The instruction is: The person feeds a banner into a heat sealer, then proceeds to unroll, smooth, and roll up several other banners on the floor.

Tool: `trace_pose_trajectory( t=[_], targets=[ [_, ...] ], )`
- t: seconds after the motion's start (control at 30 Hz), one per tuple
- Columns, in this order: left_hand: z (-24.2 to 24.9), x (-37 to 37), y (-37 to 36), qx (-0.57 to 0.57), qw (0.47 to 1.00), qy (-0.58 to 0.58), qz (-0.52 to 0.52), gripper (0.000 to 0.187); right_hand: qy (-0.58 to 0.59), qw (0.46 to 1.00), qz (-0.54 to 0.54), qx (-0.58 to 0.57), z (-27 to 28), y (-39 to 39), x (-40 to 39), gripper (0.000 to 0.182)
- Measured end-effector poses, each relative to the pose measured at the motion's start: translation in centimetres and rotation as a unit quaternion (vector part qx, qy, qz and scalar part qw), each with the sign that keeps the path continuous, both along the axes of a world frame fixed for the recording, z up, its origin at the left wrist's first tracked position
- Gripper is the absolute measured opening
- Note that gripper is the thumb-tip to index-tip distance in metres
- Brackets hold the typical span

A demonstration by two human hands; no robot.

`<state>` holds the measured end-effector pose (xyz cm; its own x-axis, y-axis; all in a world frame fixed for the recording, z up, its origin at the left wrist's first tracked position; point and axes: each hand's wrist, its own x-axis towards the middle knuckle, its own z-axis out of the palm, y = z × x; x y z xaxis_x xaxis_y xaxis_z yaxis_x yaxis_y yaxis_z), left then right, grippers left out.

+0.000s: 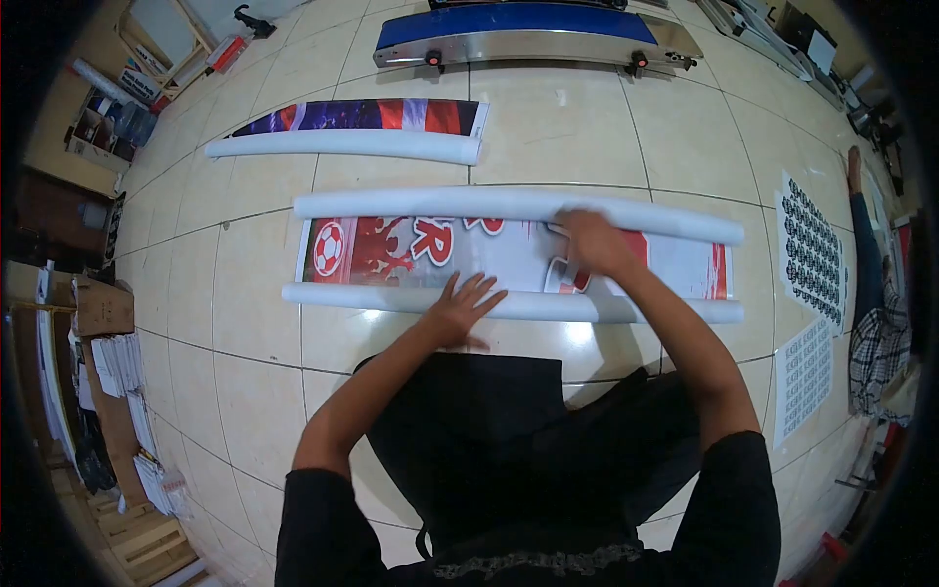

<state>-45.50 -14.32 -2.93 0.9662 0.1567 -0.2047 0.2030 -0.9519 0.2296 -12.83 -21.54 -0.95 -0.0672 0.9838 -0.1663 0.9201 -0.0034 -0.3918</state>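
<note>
A printed banner [509, 249] with red and white artwork and a football picture lies on the tiled floor in front of my knees. Both its long sides are rolled, making a far roll [391, 203] and a near roll [606, 308]. My left hand [458, 311] rests with fingers spread over the near roll, its fingertips reaching the printed face. Further right, my right hand [592, 243] is over the banner with its fingers at the edge of the far roll. Motion blurs those fingers.
Another partly rolled print [342, 147] lies beyond, to the left. A long blue-topped machine [528, 44] stands at the back. Patterned sheets [812, 254] lie on the right, near another person's leg [867, 225]. Boxes [103, 306] and stacked papers line the left side.
</note>
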Motion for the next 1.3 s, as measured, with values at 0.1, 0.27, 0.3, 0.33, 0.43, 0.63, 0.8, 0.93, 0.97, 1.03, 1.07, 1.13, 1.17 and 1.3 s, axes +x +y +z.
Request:
trace_pose_trajectory(
  t=[0.1,0.27,0.3,0.33,0.43,0.63,0.8,0.93,0.97,1.03,1.07,1.13,1.17,1.3],
  targets=[
    [-2.5,3.8,7.3,0.005,0.987,-0.091,0.13,0.083,-0.014,0.991,0.128,0.025,-2.6,-1.6,-2.7,0.078],
    [0.9,5.6,8.3,-0.07,0.985,0.053,0.148,0.076,-0.011,1.0,0.02,-0.014,-5.2,-0.2,-3.0,0.081],
    [-1.6,4.8,8.0,-0.034,0.989,0.049,0.137,0.077,-0.003,1.0,0.02,-0.021,-5.6,-1.1,-3.5,0.075],
    [-2.3,4.2,6.8,-0.044,0.983,0.073,0.164,0.072,0.007,0.999,0.018,-0.026,-5.7,-2.2,-4.4,0.069],
    [-3.2,-0.2,1.1,-0.065,0.986,0.095,0.117,0.07,0.058,0.995,0.079,-0.014,-6.4,-8.3,-6.5,0.071],
    [-3.9,-1.2,5.4,-0.134,0.965,-0.138,0.176,0.073,0.069,0.996,0.062,0.001,-5.4,-4.0,-2.7,0.064],
    [-4.6,-0.4,6.6,-0.012,0.993,-0.036,0.113,0.053,-0.028,0.994,0.089,0.059,-5.0,-3.3,-3.3,0.048],
    [-3.2,-2.6,2.1,-0.114,0.985,0.105,0.078,0.049,-0.006,0.991,0.125,-0.038,-5.4,-8.3,-6.2,0.044],
    [-3.2,-3.5,1.3,-0.121,0.984,0.109,0.079,0.049,0.046,0.984,0.16,-0.055,-5.5,-9.8,-6.7,0.045],
    [-2.8,-4.7,0.2,-0.236,0.952,0.194,0.033,0.059,0.173,0.959,0.192,-0.119,-3.7,-11.6,-7.5,0.049],
    [-1.9,-4.8,-0.2,-0.237,0.951,0.195,0.034,0.059,0.174,0.958,0.193,-0.12,-4.0,-11.4,-7.6,0.049],
    [-0.5,-4.2,-0.4,-0.186,0.969,0.096,0.129,0.071,0.003,0.956,0.282,0.082,-4.2,-10.0,-7.3,0.052],
    [-0.8,-3.9,-0.3,-0.166,0.975,0.05,0.139,0.08,-0.022,0.956,0.289,0.043,-3.8,-8.7,-6.7,0.053],
    [-0.2,-2.8,-1.4,-0.101,0.994,-0.02,0.023,0.1,-0.087,0.963,0.241,0.09,-4.1,-2.2,-2.2,0.058]
  ],
)
